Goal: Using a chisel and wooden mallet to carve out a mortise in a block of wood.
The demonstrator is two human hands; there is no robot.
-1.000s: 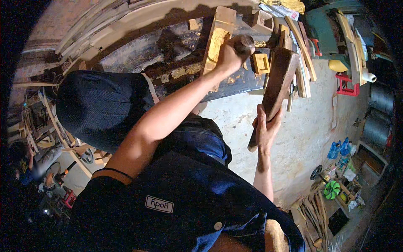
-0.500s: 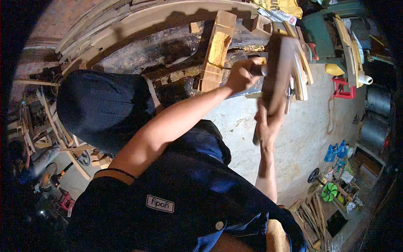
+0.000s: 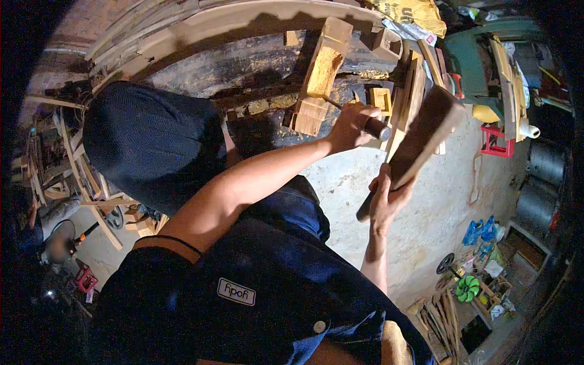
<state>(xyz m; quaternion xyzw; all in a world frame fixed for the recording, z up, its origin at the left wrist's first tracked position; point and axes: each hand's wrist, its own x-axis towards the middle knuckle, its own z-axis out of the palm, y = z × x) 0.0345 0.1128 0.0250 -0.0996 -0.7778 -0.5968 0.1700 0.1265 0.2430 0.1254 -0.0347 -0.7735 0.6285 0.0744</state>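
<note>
My left hand (image 3: 353,128) is closed around the handle of a chisel (image 3: 378,128). Its thin blade runs left to a squared timber block (image 3: 325,67) with a rough, pale recess cut into its face. Whether the blade tip touches the wood is hard to make out. In my right hand (image 3: 389,196) is a wooden mallet (image 3: 429,134), gripped near its narrow lower end. The broad end of the mallet tilts up and to the right, apart from the chisel's end.
The block lies across a dark, chip-strewn worn beam (image 3: 201,79). Right of it are a small wooden piece (image 3: 381,100) and several wood strips (image 3: 413,91). A red stool (image 3: 497,141) stands farther right, with a green fan (image 3: 468,288) lower down. My dark-covered leg (image 3: 152,146) is at left.
The mallet has swung right and tipped away from the chisel's end, opening a gap. My left hand still grips the chisel at the block. The whole view has shifted slightly.
</note>
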